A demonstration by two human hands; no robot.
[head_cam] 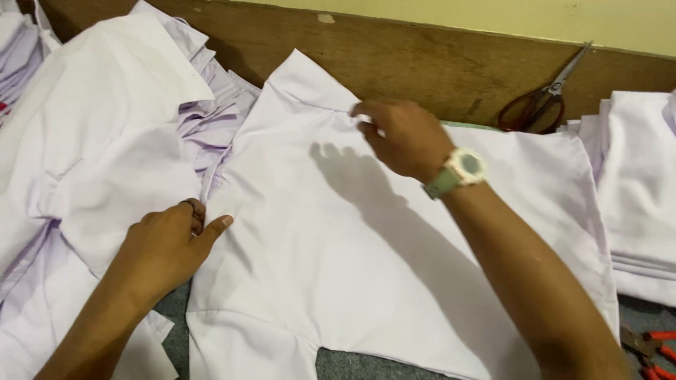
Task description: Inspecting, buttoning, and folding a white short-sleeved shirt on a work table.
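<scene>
A white shirt (352, 260) lies spread flat across the middle of the table. My left hand (169, 243) rests on the shirt's left edge, fingers curled and thumb out, a ring on one finger. My right hand (398, 134), with a pale green wristwatch on the wrist, pinches the fabric near the collar at the top of the shirt. The collar corner (299, 74) points toward the wooden back board.
A heap of white garments (91, 119) lies at the left, and a folded white stack (641, 183) at the right. Red-handled scissors (539, 102) lean on the brown wooden board (422, 63). Red-handled tools (655, 348) sit at the lower right on grey cloth (366, 367).
</scene>
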